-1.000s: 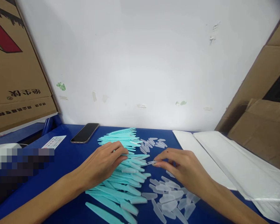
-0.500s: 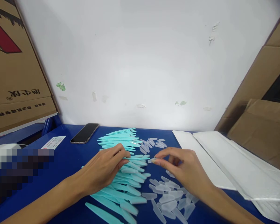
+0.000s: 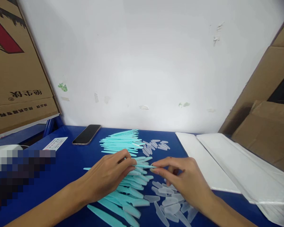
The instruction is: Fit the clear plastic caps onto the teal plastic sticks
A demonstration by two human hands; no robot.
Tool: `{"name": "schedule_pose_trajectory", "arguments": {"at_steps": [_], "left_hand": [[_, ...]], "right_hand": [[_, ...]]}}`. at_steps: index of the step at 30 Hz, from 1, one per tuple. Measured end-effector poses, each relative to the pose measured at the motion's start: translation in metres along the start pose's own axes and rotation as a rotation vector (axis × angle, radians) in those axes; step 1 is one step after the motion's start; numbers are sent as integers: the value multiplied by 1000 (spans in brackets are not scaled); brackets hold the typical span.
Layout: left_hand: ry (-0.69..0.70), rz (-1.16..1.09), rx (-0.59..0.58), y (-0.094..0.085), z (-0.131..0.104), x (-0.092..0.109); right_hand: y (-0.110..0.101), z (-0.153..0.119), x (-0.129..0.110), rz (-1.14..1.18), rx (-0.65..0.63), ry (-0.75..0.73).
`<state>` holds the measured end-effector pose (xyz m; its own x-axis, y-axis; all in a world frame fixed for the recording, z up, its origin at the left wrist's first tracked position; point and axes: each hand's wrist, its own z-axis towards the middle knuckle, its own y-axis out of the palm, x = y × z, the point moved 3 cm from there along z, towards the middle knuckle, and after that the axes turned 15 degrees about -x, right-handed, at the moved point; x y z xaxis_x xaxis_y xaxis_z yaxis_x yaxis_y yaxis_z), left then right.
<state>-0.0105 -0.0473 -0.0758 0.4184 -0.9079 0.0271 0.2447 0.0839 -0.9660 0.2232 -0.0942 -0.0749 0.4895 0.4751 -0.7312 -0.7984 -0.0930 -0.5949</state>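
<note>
My left hand [image 3: 106, 173] pinches a slim turquoise eyebrow razor [image 3: 144, 166], pointing its end to the right. At that end, the thumb and forefinger of my right hand [image 3: 186, 175] are closed. The small clear cap they held a moment ago is hidden between the fingertips, so how far it covers the razor cannot be seen. Under my left hand lies a spread of turquoise razors [image 3: 132, 192], several with frosted tips. A loose pile of translucent caps [image 3: 171, 201] lies below my right hand.
Farther back are another heap of turquoise razors [image 3: 120, 142] and a few translucent caps [image 3: 164, 145]. A phone [image 3: 87, 135] and a printed card [image 3: 55, 143] lie left on the blue table [image 3: 68, 164]. White flat packs [image 3: 217, 164] and cardboard [image 3: 265, 126] stand right.
My hands have come together: the razor moved slightly right and down, and my right fingertips with the cap now meet its end, where a gap was before.
</note>
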Motion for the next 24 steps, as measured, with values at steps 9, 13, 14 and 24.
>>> {"name": "schedule_pose_trajectory", "arguments": {"at_steps": [9,13,14,24], "left_hand": [[80,136,113,-4,-1,11],[74,151,151,-5,-1,14],[70,151,157,-5,-1,15],[53,114,133,-13,4,-6]], "right_hand": [[7,-3,-2,59,9,32],[8,-5,-2,79,8,53],[8,-5,-3,75,15,48],[-14,1,-7,-185,-51,-7]]}}
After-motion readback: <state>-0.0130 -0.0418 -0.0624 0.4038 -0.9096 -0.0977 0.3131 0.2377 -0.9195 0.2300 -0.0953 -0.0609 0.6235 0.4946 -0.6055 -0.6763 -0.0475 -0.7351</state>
